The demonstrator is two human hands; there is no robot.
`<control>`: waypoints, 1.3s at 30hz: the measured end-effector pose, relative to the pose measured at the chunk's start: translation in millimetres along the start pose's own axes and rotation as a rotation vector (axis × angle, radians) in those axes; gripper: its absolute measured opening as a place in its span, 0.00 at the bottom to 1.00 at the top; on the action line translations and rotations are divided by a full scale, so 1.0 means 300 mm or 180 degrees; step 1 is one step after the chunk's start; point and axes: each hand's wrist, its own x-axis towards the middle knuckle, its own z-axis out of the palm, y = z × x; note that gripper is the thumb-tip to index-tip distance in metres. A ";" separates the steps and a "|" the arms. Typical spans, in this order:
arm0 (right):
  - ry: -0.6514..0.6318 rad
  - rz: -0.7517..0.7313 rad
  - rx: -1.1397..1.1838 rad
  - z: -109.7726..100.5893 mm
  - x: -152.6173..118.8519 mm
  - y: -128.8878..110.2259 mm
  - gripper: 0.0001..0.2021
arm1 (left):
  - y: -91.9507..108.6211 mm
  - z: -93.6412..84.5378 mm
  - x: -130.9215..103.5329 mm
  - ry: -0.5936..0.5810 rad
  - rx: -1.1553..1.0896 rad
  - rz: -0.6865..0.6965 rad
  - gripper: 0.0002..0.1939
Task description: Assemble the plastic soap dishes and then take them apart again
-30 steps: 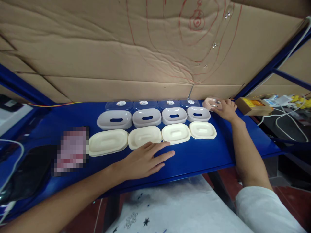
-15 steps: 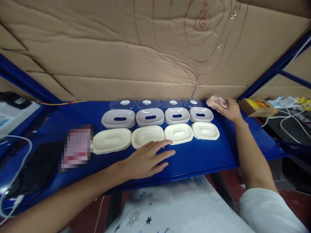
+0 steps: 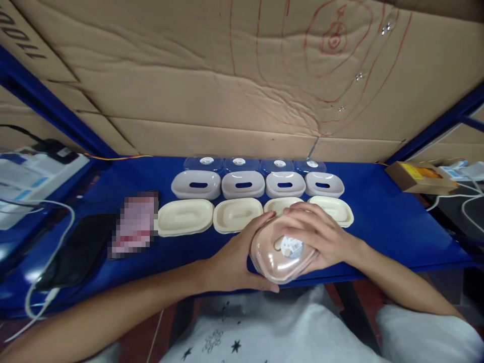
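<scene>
A pink oval soap box point(image 3: 270, 254) with a clear lid and a round white sticker is between my two hands, close to the table's front edge. My left hand point(image 3: 234, 257) grips its left side, thumb at the lower edge. Over the right and far side wraps my right hand point(image 3: 327, 239). Just beyond the box lies a row of cream oval trays point(image 3: 185, 217), and the hands partly cover the ones on the right. Behind them stand several pale grey oval dishes point(image 3: 242, 194) with slots in their bases. Clear lids point(image 3: 223, 164) with stickers form the rearmost row.
On the left of the blue table point(image 3: 393, 222) lie a blurred-out pink item point(image 3: 134, 224) and a black pouch-like object point(image 3: 79, 247) beside a white cable. An open cardboard box point(image 3: 419, 177) sits at the right. Cardboard panels point(image 3: 170, 101) rise behind.
My right hand has brought the soap box from the far right to the front middle. My left hand, previously spread over the table, now grips it too. The view has shifted slightly.
</scene>
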 end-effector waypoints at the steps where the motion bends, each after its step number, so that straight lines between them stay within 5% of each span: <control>1: -0.0011 -0.0052 0.0094 0.021 0.004 -0.011 0.57 | 0.001 0.003 0.000 0.0010 -0.0004 0.0010 0.73; 8: 0.0162 0.0119 0.0664 0.021 -0.001 0.045 0.53 | -0.003 -0.012 0.009 -0.0025 -0.0162 -0.0157 0.62; 10: 0.0437 0.0598 0.0569 -0.025 -0.038 0.147 0.48 | -0.005 -0.018 0.006 -0.0134 -0.0114 -0.0138 0.63; 14: 0.1278 0.2603 -0.0665 -0.165 -0.207 0.456 0.45 | -0.007 -0.021 -0.004 -0.0370 -0.0038 0.0063 0.67; 19: 0.0975 0.3708 -0.1065 -0.253 -0.435 0.688 0.41 | -0.009 -0.030 -0.002 -0.0589 0.0316 0.0191 0.71; 28: 0.0180 0.3792 -0.0963 -0.173 -0.477 0.726 0.37 | -0.035 -0.032 0.011 -0.0825 0.0438 0.0449 0.72; 39: 0.0476 0.3910 -0.1009 -0.172 -0.473 0.740 0.32 | -0.053 -0.027 0.008 -0.0926 0.0611 0.0631 0.71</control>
